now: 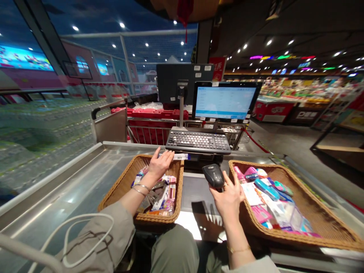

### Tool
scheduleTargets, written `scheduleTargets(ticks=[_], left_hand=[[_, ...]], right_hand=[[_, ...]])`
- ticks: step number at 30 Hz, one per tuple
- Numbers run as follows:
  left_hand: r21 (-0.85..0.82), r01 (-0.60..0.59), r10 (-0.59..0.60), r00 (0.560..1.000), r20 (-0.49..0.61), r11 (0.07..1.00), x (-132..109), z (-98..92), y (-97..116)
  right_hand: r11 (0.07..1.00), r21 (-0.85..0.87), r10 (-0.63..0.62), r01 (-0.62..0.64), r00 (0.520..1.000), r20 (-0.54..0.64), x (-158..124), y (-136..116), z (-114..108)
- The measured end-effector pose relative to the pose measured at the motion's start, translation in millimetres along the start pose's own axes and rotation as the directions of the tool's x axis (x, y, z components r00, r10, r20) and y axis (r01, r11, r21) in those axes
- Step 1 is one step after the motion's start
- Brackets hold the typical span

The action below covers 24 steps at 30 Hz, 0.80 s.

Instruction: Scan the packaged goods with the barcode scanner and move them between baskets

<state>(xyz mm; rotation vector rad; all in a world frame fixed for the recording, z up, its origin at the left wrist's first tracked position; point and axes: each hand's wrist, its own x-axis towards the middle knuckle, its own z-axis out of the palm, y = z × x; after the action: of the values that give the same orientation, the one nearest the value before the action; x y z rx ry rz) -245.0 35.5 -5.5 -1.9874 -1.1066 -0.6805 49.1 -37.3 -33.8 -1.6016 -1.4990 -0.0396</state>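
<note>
My left hand [161, 165] reaches over the far edge of the left wicker basket [179, 197]. Its fingers are closed on a slim white and blue package [181, 156], which sticks out to the right below the keyboard; the near part of the package is hidden by the hand. Small packaged goods [163, 199] lie in that basket under my forearm. In my right hand [231, 196] is a black barcode scanner [213, 175], its head tilted toward the left. The right wicker basket [327, 220] sits beside this hand, with several colourful packages [267, 189] inside.
A keyboard [199, 140] and a lit monitor [224, 101] stand beyond the counter's far edge. Metal counter surface [74, 189] extends to the left. A white cable [85, 216] loops by my left sleeve. Red crates [156, 113] in a cart are behind the keyboard.
</note>
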Motion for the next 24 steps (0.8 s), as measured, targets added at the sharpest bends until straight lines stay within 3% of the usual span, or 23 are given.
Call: scheduleTargets(ticks=[11,18,24], left_hand=[[-0.069,-0.032,0.028,0.998,-0.062,0.997,36.0,21.1,56.8],[-0.060,-0.046,0.044,0.998,-0.038,0.997,46.8,28.9,77.5],[-0.087,-0.043,0.035,0.996,-0.086,0.995,52.5,34.4,90.5]], right_hand=[[0.997,-0.050,-0.055,0.054,0.998,-0.017,-0.3,5.3,-1.5],[0.995,-0.068,-0.078,0.076,0.997,-0.027,-0.8,7.3,-3.6],[0.995,-0.045,-0.090,0.088,0.995,-0.034,-0.5,7.5,-5.5]])
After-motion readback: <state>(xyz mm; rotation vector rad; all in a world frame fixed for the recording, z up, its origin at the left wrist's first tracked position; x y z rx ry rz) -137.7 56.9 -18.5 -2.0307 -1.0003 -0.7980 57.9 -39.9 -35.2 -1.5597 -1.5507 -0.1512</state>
